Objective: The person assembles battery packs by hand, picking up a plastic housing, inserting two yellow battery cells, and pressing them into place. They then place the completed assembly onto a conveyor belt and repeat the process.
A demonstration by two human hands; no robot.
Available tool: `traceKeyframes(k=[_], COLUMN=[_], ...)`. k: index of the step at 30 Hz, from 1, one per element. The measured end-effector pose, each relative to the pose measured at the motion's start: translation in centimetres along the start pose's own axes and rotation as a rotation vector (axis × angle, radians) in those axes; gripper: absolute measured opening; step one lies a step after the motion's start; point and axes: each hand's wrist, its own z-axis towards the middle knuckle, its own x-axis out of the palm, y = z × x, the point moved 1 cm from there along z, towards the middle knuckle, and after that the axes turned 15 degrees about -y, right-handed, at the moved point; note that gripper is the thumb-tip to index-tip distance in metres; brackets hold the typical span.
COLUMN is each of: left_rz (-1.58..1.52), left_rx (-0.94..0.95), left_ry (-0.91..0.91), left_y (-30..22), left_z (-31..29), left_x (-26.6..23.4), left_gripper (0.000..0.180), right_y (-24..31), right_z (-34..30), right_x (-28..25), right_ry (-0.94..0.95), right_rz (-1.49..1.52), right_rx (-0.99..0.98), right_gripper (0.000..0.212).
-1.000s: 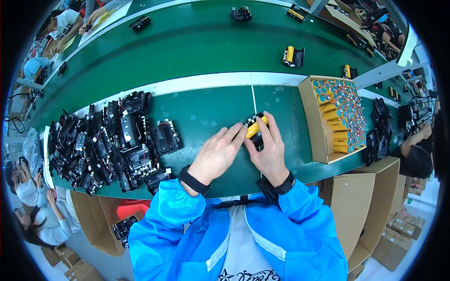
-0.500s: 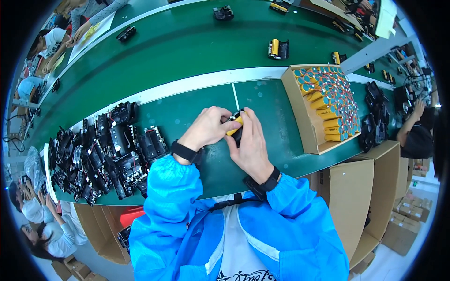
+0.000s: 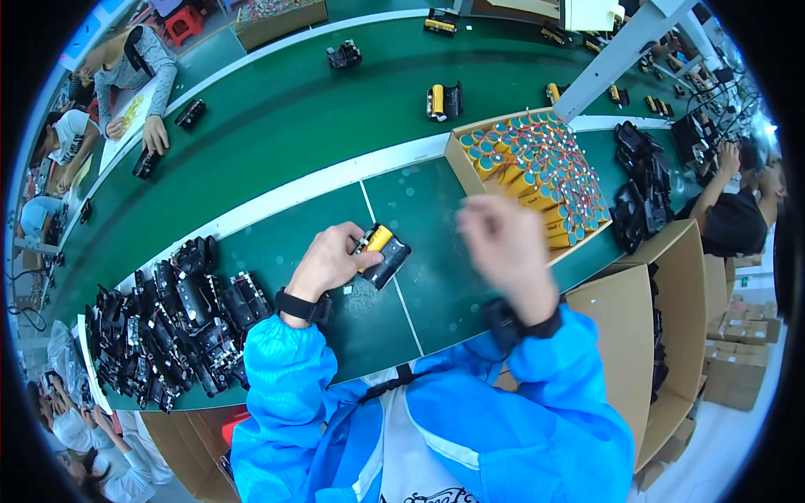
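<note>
My left hand point(image 3: 325, 261) grips a black plastic housing point(image 3: 391, 263) just above the green worktop. A yellow cylindrical battery point(image 3: 379, 238) lies in the housing. Smeared by motion, my right hand point(image 3: 507, 247) is over the bench, apart from the housing and beside a cardboard box point(image 3: 461, 166). Its fingers are too blurred to read. Upright yellow batteries point(image 3: 521, 180) with red wires and teal ends fill that box. Left of my left hand is a heap of black housings point(image 3: 168, 327) with small circuit parts.
Beyond a white rail, a green conveyor point(image 3: 277, 126) carries scattered housings, one with a yellow battery point(image 3: 436, 101). More black housings point(image 3: 639, 189) lie right of the battery box. An open carton point(image 3: 616, 369) stands at my right. A grey post point(image 3: 616, 63) rises behind. Co-workers sit at far left.
My right hand has let go of the housing and moved right toward the battery box. The left hand keeps hold of the housing, its battery now plainly visible. The view has shifted.
</note>
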Motion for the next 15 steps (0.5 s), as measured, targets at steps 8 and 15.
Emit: traceKeyframes(k=[8, 15], left_rz=[0.126, 0.563], left_rx=[0.114, 0.024], left_ry=[0.065, -0.05], left_y=[-4.0, -0.4], left_z=[8.0, 22.5], left_x=[-0.6, -5.4], left_gripper=[0.05, 0.048], right_y=[-9.5, -5.7], right_z=[6.7, 4.7], right_x=[-0.9, -4.4], right_ry=[0.193, -0.095], right_rz=[0.306, 0.08], right_rx=[0.661, 0.069], right_gripper=[0.03, 0.022])
